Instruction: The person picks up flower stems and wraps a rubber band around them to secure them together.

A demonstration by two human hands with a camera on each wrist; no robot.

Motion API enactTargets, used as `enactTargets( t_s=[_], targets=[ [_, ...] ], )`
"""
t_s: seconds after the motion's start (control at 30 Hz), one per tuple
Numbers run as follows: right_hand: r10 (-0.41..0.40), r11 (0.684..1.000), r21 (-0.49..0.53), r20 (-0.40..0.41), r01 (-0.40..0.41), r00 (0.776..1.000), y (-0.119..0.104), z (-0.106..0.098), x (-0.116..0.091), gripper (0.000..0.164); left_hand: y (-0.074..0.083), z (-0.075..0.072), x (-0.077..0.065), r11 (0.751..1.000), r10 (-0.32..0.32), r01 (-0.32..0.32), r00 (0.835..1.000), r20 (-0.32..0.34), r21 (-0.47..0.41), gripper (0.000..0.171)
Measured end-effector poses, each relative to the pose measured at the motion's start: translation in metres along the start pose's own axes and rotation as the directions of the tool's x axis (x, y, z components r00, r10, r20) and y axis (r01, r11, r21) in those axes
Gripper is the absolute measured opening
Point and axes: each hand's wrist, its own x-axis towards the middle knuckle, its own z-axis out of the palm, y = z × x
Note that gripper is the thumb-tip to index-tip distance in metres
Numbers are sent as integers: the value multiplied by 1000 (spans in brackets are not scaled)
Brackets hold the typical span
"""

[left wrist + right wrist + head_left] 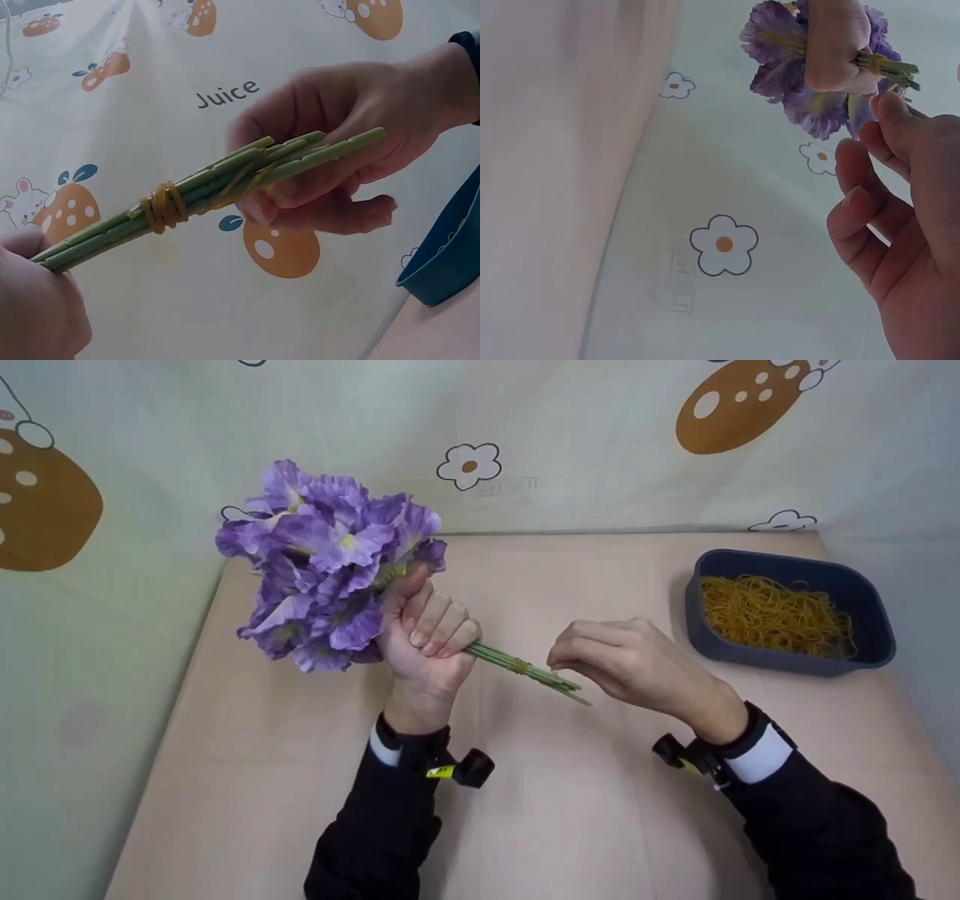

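Note:
My left hand (431,637) grips the green stems (495,656) of a bunch of purple artificial flowers (322,562), just below the blooms. The bunch is held up over the table, blooms at upper left, stem ends pointing to the right. A yellow rubber band (165,208) is wound several times round the stems, and a stretch of it runs slantwise toward their ends. Beside those ends, my right hand (630,664) pinches the loose part of the band between thumb and forefinger. In the right wrist view, its other fingers (859,225) are loosely bent.
A dark blue plastic box (787,660) holding many yellow rubber bands (772,615) stands at the table's right rear. Behind the pale pink table (555,810) hangs a patterned cloth (585,457). Both wrists wear small cameras on black straps.

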Motion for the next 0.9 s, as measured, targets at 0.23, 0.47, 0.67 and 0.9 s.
enactTargets(
  t_s=[0.23,0.47,0.67,0.9],
  targets=[
    [-36,999,-32,49,38,998,2,13,18,8,-13,-5,-2,999,-50,50,999,21,-21,51],
    [-31,999,-10,-7,31,999,-5,12,25,13,-9,-3,-3,997,-3,7,998,61,-76,49],
    [-44,989,-143,-24,40,999,-11,11,22,22,-4,-4,-1,996,17,-12,999,52,-93,48],
    [-173,916,-376,-51,142,984,-21,8,26,23,-2,-7,1,995,23,-19,999,38,-102,47]
  ],
)
